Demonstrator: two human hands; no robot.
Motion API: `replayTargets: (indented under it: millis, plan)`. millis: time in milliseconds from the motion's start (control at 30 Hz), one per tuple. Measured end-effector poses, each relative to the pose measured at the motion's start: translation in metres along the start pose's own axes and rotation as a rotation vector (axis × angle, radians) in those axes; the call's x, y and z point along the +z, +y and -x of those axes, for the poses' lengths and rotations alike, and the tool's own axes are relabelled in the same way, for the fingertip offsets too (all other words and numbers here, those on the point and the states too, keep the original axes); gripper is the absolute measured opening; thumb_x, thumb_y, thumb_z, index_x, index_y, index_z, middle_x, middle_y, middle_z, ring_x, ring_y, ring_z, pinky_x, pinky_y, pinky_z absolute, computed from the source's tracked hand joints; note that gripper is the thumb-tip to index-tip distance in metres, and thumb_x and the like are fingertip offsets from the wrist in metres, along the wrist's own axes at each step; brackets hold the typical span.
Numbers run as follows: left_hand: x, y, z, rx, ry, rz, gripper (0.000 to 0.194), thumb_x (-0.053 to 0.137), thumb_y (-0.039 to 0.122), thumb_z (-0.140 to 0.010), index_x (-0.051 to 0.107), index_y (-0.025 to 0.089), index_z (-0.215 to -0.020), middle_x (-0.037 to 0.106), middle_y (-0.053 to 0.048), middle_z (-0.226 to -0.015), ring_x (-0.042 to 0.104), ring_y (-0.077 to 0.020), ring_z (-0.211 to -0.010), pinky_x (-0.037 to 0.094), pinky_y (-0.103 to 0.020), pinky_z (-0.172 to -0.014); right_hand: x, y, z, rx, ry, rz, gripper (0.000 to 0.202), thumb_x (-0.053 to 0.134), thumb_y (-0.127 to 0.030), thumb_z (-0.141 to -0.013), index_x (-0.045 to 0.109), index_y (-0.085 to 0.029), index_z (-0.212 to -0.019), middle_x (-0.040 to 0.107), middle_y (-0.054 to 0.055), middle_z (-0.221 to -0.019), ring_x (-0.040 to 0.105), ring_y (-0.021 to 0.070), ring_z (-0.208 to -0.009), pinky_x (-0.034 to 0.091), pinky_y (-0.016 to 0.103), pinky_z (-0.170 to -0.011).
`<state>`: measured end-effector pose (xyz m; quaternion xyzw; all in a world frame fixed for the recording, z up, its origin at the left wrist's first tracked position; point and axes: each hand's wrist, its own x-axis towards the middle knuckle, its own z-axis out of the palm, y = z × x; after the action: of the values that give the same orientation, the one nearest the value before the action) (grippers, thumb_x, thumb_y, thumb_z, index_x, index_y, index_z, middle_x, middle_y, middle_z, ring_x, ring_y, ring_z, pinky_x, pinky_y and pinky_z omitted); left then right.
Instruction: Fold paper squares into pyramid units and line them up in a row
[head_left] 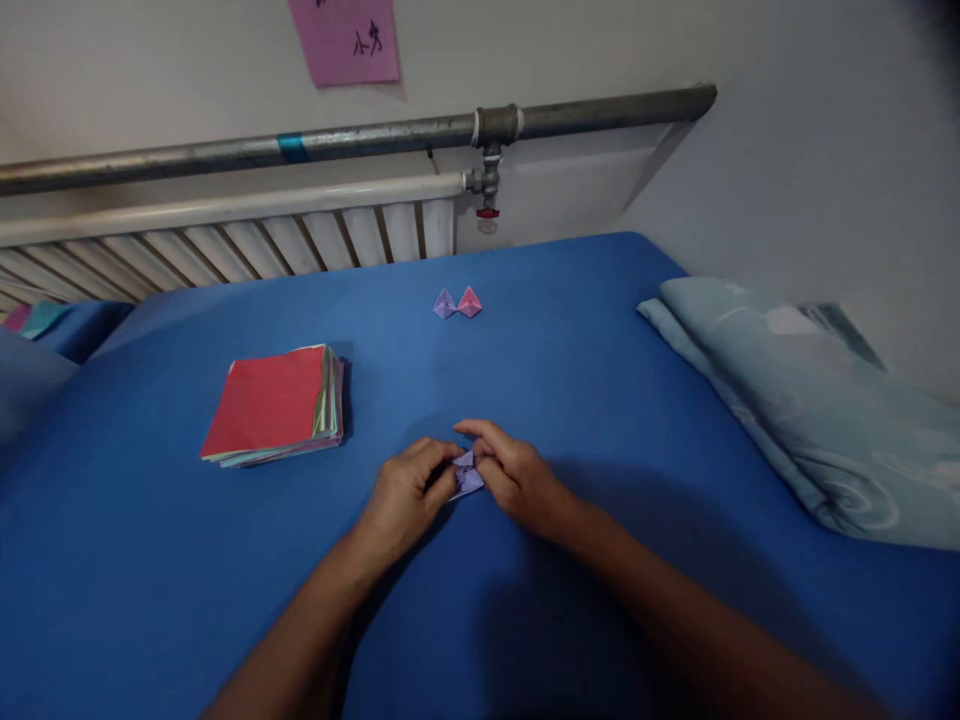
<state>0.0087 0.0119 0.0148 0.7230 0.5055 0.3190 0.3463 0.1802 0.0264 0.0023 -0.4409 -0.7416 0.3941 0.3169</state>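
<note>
A small piece of folded purple paper is between my two hands, close above the blue sheet. My left hand pinches its left side with thumb and fingers. On the right side, my right hand grips the paper near its upper edge, with the index finger stretched out past it. Fingers cover parts of the paper's edges. Farther back lie two small folded paper pieces side by side, a purple one and a pink one.
A stack of coloured paper, red on top, sits to the left on the blue sheet. A folded pale-green blanket lies at the right. Behind are a white radiator, a metal pipe and a valve.
</note>
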Motion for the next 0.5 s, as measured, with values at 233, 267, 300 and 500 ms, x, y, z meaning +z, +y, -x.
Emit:
replayTargets:
  millis: [233, 267, 300, 500]
  plan:
    - [0.0007, -0.0011, -0.0005, -0.052, -0.011, 0.01, 0.019, 0.051, 0.023, -0.086, 0.069, 0.021, -0.089, 0.07, -0.002, -0.082, 0.063, -0.015, -0.074, 0.047, -0.027, -0.069, -0.0023, -0.002, 0.0007, 0.011, -0.033, -0.024, 0.039, 0.037, -0.009, -0.084, 0.053, -0.019, -0.118, 0.06, -0.001, -0.072, 0.054, 0.0124, -0.064, 0.043, 0.025, -0.064]
    - [0.0013, -0.0011, -0.0005, -0.071, 0.006, 0.014, 0.018, 0.051, 0.024, -0.087, 0.069, 0.021, -0.087, 0.069, -0.002, -0.079, 0.062, -0.0147, -0.071, 0.046, -0.027, -0.067, -0.0022, -0.0022, 0.0013, 0.021, -0.03, -0.043, 0.038, 0.038, -0.011, -0.084, 0.052, -0.019, -0.118, 0.059, -0.002, -0.072, 0.054, 0.0118, -0.062, 0.043, 0.025, -0.062]
    - [0.002, -0.0011, -0.0005, -0.092, 0.032, 0.016, 0.018, 0.051, 0.024, -0.086, 0.068, 0.021, -0.084, 0.068, -0.001, -0.076, 0.061, -0.0143, -0.068, 0.045, -0.026, -0.065, -0.0018, -0.0023, 0.0019, 0.034, -0.029, -0.067, 0.036, 0.041, -0.013, -0.084, 0.052, -0.02, -0.118, 0.059, -0.002, -0.072, 0.053, 0.0111, -0.06, 0.043, 0.024, -0.06]
    - [0.007, -0.0009, 0.0009, -0.165, 0.123, 0.011, 0.015, 0.053, 0.026, -0.085, 0.067, 0.019, -0.081, 0.066, -0.001, -0.071, 0.058, -0.0132, -0.062, 0.043, -0.025, -0.061, 0.0058, -0.0033, 0.004, 0.082, 0.049, -0.017, 0.033, 0.06, -0.02, -0.077, 0.056, -0.019, -0.11, 0.062, 0.0, -0.076, 0.054, 0.0113, -0.061, 0.045, 0.025, -0.06]
